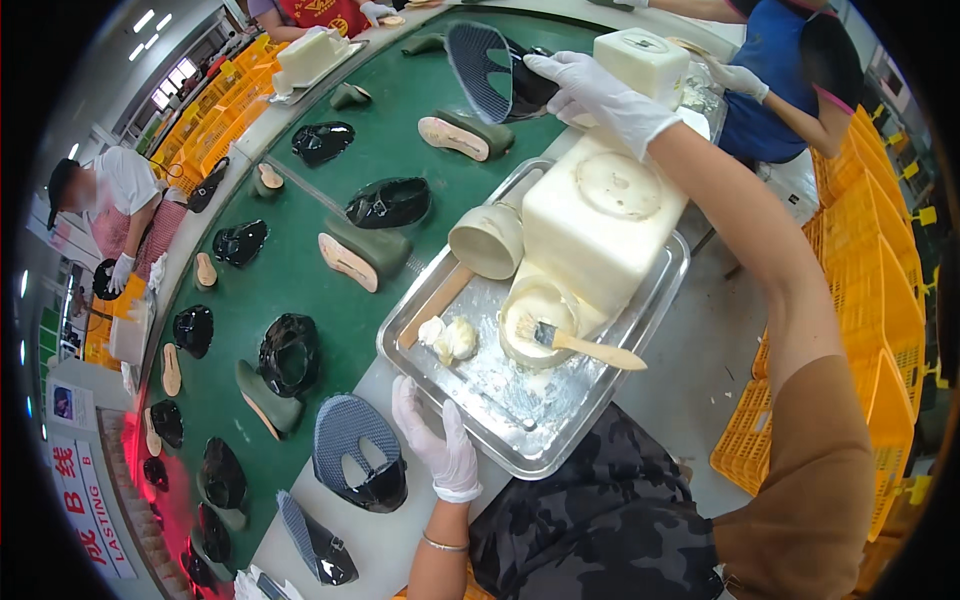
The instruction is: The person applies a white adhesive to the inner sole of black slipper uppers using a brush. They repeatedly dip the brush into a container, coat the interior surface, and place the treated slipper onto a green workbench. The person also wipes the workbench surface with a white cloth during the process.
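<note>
The right hand (605,95), in a white glove, is gripping the edge of a black glossy shoe upper (482,75) with a grey mesh lining, holding it up over the far part of the green conveyor (270,240). The left hand (440,440), also gloved, is gripping nothing; its fingers are spreading beside the near corner of the metal tray (515,425), though whether they are touching the rim I cannot tell. Another mesh-lined upper (345,430) is lying just to the left of that hand.

On the tray, a wooden-handled brush (595,350) is resting with its bristles in a cup of cream-coloured paste (545,310), and a big cream plastic container (600,220) is standing behind it. Black uppers and olive shoe lasts (375,245) with pale soles are lying across the conveyor.

As for writing, a white sign (95,500) at the lower left is carrying large red characters and smaller red lettering. At the top, a co-worker is wearing a red apron (325,12) showing yellow print. Another container (645,65) is bearing a dark marking, too small to read.
</note>
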A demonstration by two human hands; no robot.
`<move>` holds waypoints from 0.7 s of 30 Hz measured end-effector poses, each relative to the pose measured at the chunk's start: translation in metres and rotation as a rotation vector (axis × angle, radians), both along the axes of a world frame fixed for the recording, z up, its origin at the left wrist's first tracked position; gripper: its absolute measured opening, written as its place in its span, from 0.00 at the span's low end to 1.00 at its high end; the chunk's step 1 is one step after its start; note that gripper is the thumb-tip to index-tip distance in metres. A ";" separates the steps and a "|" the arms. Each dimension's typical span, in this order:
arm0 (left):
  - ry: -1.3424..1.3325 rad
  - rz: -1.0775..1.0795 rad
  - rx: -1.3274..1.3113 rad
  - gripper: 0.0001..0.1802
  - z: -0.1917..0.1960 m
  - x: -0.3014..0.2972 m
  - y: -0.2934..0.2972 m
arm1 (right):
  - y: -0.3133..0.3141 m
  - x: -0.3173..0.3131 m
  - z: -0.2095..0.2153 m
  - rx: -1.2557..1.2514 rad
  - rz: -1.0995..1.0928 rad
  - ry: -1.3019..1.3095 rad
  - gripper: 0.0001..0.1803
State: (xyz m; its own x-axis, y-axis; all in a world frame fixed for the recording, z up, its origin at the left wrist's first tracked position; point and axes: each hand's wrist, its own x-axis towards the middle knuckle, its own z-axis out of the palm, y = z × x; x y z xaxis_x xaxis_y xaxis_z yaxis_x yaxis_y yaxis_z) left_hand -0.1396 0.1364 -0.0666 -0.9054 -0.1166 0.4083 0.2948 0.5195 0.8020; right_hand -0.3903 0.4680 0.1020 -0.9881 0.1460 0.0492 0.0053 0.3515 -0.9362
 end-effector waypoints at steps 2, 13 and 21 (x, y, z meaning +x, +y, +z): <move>0.017 0.015 0.067 0.27 -0.003 0.000 -0.002 | -0.007 -0.021 -0.006 0.179 -0.015 -0.001 0.29; -0.043 0.019 0.086 0.26 0.009 -0.004 0.004 | -0.014 -0.130 -0.042 1.246 0.194 0.047 0.25; -0.125 -0.012 0.046 0.28 0.019 -0.006 0.004 | -0.015 -0.173 -0.058 1.368 0.247 -0.004 0.20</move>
State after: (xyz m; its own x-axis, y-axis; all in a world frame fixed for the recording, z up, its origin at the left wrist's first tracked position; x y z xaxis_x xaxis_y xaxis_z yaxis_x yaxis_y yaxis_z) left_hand -0.1457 0.1407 -0.0479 -0.9502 -0.1217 0.2868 0.1969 0.4786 0.8556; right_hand -0.5630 0.4533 0.0437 -0.9814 -0.1918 0.0072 -0.1886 0.9708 0.1483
